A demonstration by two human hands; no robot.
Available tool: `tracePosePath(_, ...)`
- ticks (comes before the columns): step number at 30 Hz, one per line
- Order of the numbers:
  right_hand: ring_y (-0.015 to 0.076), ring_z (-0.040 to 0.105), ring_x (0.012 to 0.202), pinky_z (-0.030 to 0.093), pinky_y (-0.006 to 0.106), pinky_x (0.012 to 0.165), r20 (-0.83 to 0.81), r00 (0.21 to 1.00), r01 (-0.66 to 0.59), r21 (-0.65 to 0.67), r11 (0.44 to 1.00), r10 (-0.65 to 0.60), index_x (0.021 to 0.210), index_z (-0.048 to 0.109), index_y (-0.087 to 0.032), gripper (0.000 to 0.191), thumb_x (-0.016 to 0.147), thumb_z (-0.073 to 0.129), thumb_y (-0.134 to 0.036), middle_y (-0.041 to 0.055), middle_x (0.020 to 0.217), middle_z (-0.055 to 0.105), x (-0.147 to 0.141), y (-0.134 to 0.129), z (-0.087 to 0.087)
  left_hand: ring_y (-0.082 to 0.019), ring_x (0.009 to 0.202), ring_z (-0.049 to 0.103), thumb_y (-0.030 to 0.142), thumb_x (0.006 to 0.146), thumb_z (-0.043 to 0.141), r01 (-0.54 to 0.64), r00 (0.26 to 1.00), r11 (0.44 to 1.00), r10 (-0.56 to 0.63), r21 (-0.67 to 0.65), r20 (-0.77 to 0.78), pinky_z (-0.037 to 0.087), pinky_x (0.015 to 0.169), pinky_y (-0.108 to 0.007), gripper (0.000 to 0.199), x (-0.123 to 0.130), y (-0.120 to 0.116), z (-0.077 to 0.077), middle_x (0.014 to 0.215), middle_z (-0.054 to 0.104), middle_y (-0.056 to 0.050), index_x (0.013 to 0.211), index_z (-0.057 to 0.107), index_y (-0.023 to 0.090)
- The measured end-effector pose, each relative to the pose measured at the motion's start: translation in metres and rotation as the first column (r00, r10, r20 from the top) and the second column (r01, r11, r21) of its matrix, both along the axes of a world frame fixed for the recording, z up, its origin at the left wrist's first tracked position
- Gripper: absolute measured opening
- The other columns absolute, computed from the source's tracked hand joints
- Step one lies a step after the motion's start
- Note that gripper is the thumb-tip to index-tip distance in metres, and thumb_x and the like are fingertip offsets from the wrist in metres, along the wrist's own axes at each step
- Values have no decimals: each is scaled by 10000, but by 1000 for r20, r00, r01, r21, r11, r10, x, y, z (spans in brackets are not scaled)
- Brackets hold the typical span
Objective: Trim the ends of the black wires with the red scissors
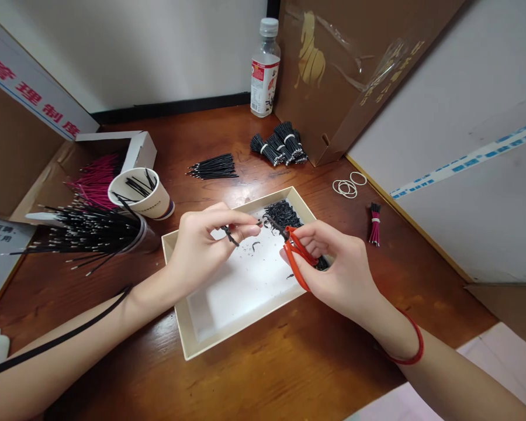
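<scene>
1. Across the whole scene, a brown wooden tabletop (263, 368); a brown carton (355, 64) with gold print stands at its far edge, right of centre.
2. Middle of tabletop: shallow cream tray (245, 323), white inside, set at a slant.
3. Left hand (213, 234), above the tray's left part: thumb and forefinger pinched on thin black pieces (231, 236); exact count unclear.
4. Right hand (339, 263), above the tray's right part: closed round red-handled cutters (298, 257), dark tips aimed at the left fingertips.
5. Toward the left edge: open white box (142, 152) with pink wires (99, 175); in front, a paper cup (153, 202) and a clear cup (146, 237), both holding black wires, the clear one crammed.
6. Far edge, beside the carton: upright capped bottle (264, 88), labelled red and white.
7. Beyond the tray: loose black wires (214, 166) lying flat; banded black bundles (283, 143) heaped near the carton's foot.
8. Toward the right edge: pale rubber bands (346, 187); nearer, a small pink bundle (375, 225) with black ends, banded.
9. In the tray's far right corner: heaped black clippings (284, 213), a few strays on the white floor.
</scene>
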State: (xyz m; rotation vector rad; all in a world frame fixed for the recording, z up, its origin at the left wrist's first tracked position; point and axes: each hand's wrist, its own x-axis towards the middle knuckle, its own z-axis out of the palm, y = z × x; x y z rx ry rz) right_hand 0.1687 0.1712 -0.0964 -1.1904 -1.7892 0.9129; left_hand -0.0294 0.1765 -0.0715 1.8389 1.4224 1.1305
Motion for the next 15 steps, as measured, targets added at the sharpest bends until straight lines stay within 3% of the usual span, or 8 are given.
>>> tracePosePath(3,94,530,530,424,203,462,-41,999,-35,-146,989,30,799,582,-181,107,783,670,-239,-12,645,611,6,7,10,-95,522,611,151,751,722,60,996,988,-50,-139,76,454,487,-183,82,2,2,6,593,705,3,671,722,168)
tracePosePath(6,91,473,499,374,218,462,201,976,-66,-99,993,85,783,575,-184,97,787,642,-254,-23,609,571,14,21,23,-71,478,580,176,791,691,95,981,976,-59,-197,183,435,454,-153,83,1,2,7,570,696,6,712,705,154)
tracePosePath(7,93,438,487,340,227,461,361,924,-102,-75,992,123,757,565,-186,94,777,634,-247,-29,579,542,15,26,27,-63,465,560,190,806,680,94,976,976,-51,-196,213,429,446,-150,82,0,2,7,575,695,5,738,701,151)
tracePosePath(10,106,374,485,235,253,465,737,636,-242,-89,966,228,701,537,-188,114,766,607,-250,-18,554,501,11,40,33,-48,411,488,231,844,649,84,961,978,-28,-193,276,402,407,-155,101,-1,2,4,581,684,4,800,674,143)
tracePosePath(12,115,355,490,211,259,470,817,509,-310,-117,943,269,714,539,-188,128,800,573,-276,-2,572,504,2,47,33,-44,383,456,233,852,638,83,957,977,-23,-196,289,379,381,-162,98,-1,2,3,575,672,6,822,652,141)
tracePosePath(15,101,248,445,194,260,458,859,410,-356,-159,921,307,668,509,-186,158,805,556,-250,-8,523,429,-12,51,32,-63,462,552,192,847,630,70,965,982,-21,-178,261,427,432,-163,53,0,4,0,633,690,-9,834,638,141)
